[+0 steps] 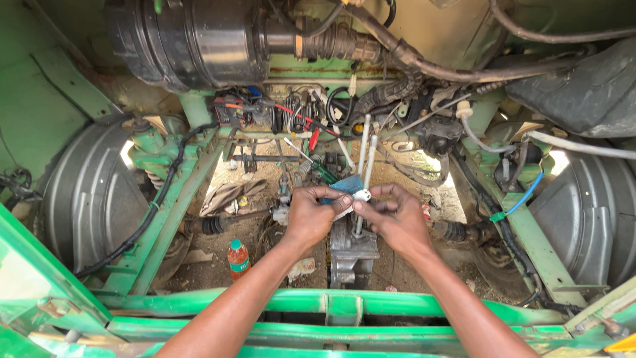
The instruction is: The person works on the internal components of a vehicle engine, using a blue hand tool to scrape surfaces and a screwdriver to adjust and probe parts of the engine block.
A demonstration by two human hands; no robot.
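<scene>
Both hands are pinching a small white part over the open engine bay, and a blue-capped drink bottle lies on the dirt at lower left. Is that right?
Not quite: the head view shows the bottle has an orange cap, not blue. The rest holds: the left hand and right hand pinch a small white part over the open engine bay, and the bottle lies on the dirt at lower left.

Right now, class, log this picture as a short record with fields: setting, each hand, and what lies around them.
Setting: open bay of a green-framed vehicle, seen from above, bare ground below
Left hand: pinching a blue cloth
Right hand: fingertips on a small white fitting at the foot of two white rods
Beneath the hands: a grey metal casing
Ground at left: an orange bottle
Top: a black cylinder and black hoses
</scene>
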